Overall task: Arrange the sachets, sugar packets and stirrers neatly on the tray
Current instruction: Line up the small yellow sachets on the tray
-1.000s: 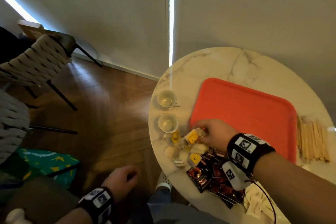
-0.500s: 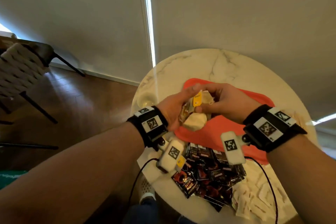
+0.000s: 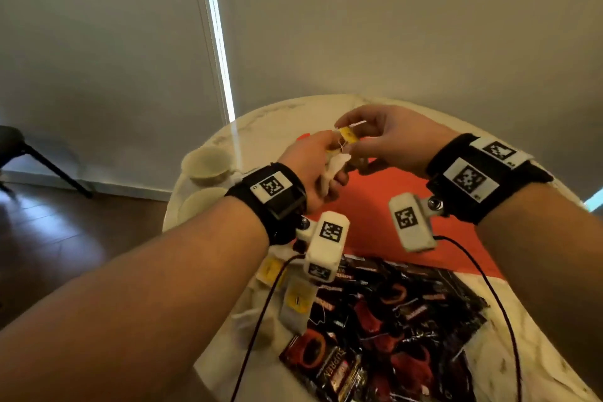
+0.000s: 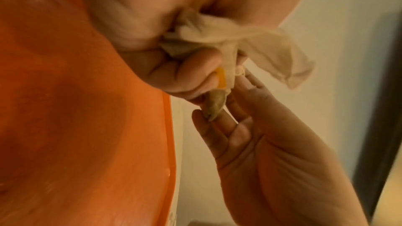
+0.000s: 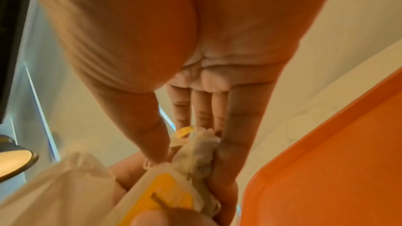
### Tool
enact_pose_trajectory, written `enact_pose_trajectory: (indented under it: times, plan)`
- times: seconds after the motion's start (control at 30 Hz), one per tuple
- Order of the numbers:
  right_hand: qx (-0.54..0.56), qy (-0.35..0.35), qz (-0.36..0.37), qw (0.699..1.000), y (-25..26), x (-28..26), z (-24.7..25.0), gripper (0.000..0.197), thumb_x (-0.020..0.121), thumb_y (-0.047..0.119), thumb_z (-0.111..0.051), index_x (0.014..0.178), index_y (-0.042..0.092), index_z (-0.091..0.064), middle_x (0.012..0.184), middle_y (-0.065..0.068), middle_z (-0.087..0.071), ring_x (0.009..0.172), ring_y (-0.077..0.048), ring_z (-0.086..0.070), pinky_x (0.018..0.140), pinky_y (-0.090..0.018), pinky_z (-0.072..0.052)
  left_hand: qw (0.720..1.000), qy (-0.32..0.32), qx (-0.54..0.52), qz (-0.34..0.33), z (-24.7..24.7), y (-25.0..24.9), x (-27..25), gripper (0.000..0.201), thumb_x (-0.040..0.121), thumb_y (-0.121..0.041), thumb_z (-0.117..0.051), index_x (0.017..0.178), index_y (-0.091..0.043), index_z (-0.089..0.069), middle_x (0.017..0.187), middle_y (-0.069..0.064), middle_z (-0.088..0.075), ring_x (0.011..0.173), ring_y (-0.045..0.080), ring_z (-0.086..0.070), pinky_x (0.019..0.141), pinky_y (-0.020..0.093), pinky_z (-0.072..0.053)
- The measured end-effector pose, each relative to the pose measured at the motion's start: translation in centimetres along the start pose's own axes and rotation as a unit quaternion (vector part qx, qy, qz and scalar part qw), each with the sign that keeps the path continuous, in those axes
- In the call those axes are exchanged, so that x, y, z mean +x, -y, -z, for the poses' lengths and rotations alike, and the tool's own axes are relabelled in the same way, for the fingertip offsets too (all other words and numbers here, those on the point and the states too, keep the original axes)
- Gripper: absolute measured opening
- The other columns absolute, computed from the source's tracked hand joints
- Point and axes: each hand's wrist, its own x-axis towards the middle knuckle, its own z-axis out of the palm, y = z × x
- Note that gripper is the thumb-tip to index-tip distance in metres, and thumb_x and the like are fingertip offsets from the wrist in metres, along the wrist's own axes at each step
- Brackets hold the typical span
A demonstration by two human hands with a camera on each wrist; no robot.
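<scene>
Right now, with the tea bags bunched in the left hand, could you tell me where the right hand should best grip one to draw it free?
Probably by its yellow tag, pinched from above by the right hand. The tag stands clear above the left hand, while the tea bags are crumpled inside its curled fingers.

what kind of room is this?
Probably a hotel room or a home lounge: round marble table, two ceramic cups beside an orange tray, wood floor, blinds-covered window.

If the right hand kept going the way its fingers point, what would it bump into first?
Probably the left hand. The right hand points leftward at it, and both already meet around the tea bags held above the orange tray. Depth is hard to judge.
</scene>
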Motion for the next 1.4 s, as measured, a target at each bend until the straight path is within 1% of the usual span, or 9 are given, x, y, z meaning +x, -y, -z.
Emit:
enact_pose_trajectory:
  times: [0.2,0.4,0.57,0.73,0.83,0.97,1.07,1.17,1.4]
  plan:
    - [0.116,-0.128,0.017,0.985,-0.7,-4.6,-2.2,0.032,0.088,-0.007,-0.069,0.115,0.009,-0.063,0.104,-0.019,-0.071,0.075,-0.024,-0.073,0.070,-0.039,-0.063,0.999,0.015,-0.001,-0.041,-0.6,1.9,-3.3,0.024,0.098,-0.028,-0.049,0.089,-0.010,-0.062,0.075,0.006,-0.055,0.053,0.010,-0.037,0.038,0.015,-0.026]
    - [0.145,-0.137,-0.004,0.980,-0.1,-5.9,-1.0,0.032,0.089,-0.007,-0.067,0.118,0.005,-0.064,0.097,-0.015,-0.073,0.069,-0.017,-0.072,0.063,-0.031,-0.061,0.994,-0.004,0.067,-0.089,-2.5,0.6,-4.1,0.013,0.092,-0.025,-0.062,0.095,-0.013,-0.061,0.072,0.002,-0.051,0.051,0.008,-0.035,0.040,0.015,-0.025]
    - [0.185,-0.098,-0.046,0.977,-2.5,-0.6,0.8,0.032,0.088,-0.006,-0.065,0.117,0.007,-0.063,0.091,-0.013,-0.071,0.072,-0.019,-0.070,0.063,-0.031,-0.055,0.991,-0.039,0.112,-0.062,-2.9,-1.3,2.1,0.022,0.093,-0.032,-0.064,0.091,-0.010,-0.061,0.064,0.003,-0.051,0.045,0.009,-0.041,0.035,0.015,-0.030]
    - [0.244,-0.143,-0.079,0.956,-2.8,4.3,3.3,0.022,0.089,-0.012,-0.058,0.092,0.010,-0.057,0.076,-0.014,-0.063,0.051,-0.015,-0.059,0.052,-0.028,-0.044,0.980,-0.099,0.145,-0.100,-2.4,-5.7,7.0,0.027,0.099,-0.030,-0.060,0.079,-0.012,-0.062,0.073,0.001,-0.058,0.057,0.016,-0.052,0.052,0.029,-0.052]
    - [0.250,-0.140,-0.085,0.954,-2.1,3.6,3.9,0.030,0.087,-0.013,-0.055,0.075,0.014,-0.049,0.071,-0.012,-0.058,0.053,-0.017,-0.050,0.055,-0.029,-0.035,0.989,-0.106,0.085,-0.056,-2.1,-7.0,5.9,0.029,0.100,-0.032,-0.057,0.082,-0.009,-0.062,0.072,0.002,-0.060,0.045,0.007,-0.041,0.037,0.015,-0.034]
    - [0.272,-0.174,-0.018,0.946,-0.9,0.9,4.3,0.031,0.086,-0.011,-0.060,0.080,0.018,-0.051,0.080,-0.009,-0.060,0.056,-0.015,-0.058,0.055,-0.029,-0.043,0.990,-0.099,0.052,-0.085,-1.8,-7.0,3.6,0.029,0.097,-0.037,-0.065,0.089,-0.009,-0.064,0.081,0.002,-0.060,0.048,0.006,-0.042,0.035,0.015,-0.031]
    - [0.300,-0.182,0.068,0.934,-0.9,-0.9,3.8,0.029,0.087,-0.009,-0.066,0.099,0.016,-0.059,0.088,-0.008,-0.065,0.064,-0.016,-0.067,0.059,-0.030,-0.052,0.987,-0.092,0.050,-0.121,-1.8,-5.4,2.3,0.030,0.093,-0.041,-0.074,0.092,-0.013,-0.064,0.077,0.001,-0.060,0.046,0.006,-0.042,0.036,0.015,-0.031]
    - [0.315,-0.174,0.076,0.930,-1.2,-1.8,2.7,0.037,0.086,-0.009,-0.070,0.116,0.010,-0.061,0.088,-0.009,-0.064,0.071,-0.021,-0.070,0.064,-0.033,-0.057,0.991,-0.052,0.032,-0.119,-2.7,-3.1,0.7,0.034,0.086,-0.047,-0.081,0.087,-0.017,-0.065,0.075,0.001,-0.057,0.049,0.008,-0.039,0.035,0.017,-0.030]
    - [0.290,-0.152,0.103,0.939,0.1,-2.5,1.8,0.011,0.088,0.002,-0.072,0.089,0.009,-0.064,0.080,-0.008,-0.068,0.069,-0.019,-0.066,0.065,-0.032,-0.058,0.979,-0.022,0.051,-0.198,-3.5,-1.2,-1.1,0.025,0.082,-0.017,-0.085,0.086,-0.014,-0.061,0.065,0.003,-0.045,0.049,0.012,-0.033,0.037,0.018,-0.025]
